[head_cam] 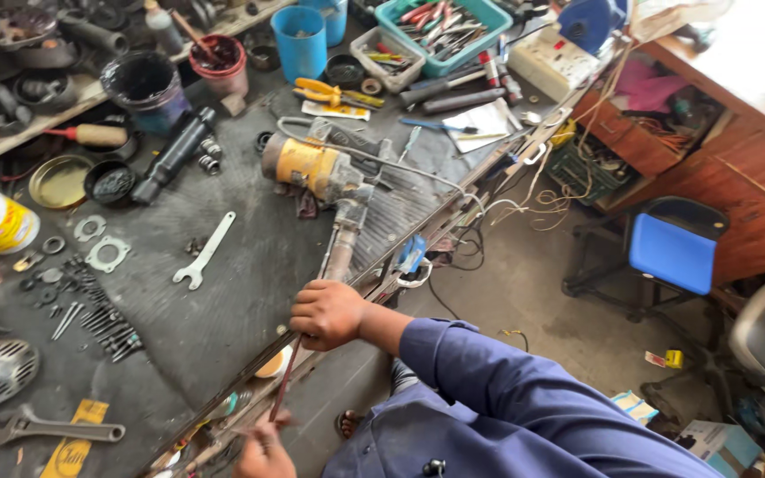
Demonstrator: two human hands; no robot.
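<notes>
Yellow rotary hammer (316, 168) beyond right hand (328, 313).

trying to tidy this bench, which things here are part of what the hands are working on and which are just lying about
In hand:
- yellow power tool with its shaft pointing to the bench edge
- right hand closed at the shaft's end
- left hand holding a thin rod

Lying about:
- flat spanner
- adjustable wrench
- bolts
- blue cup
- tool tray
</notes>
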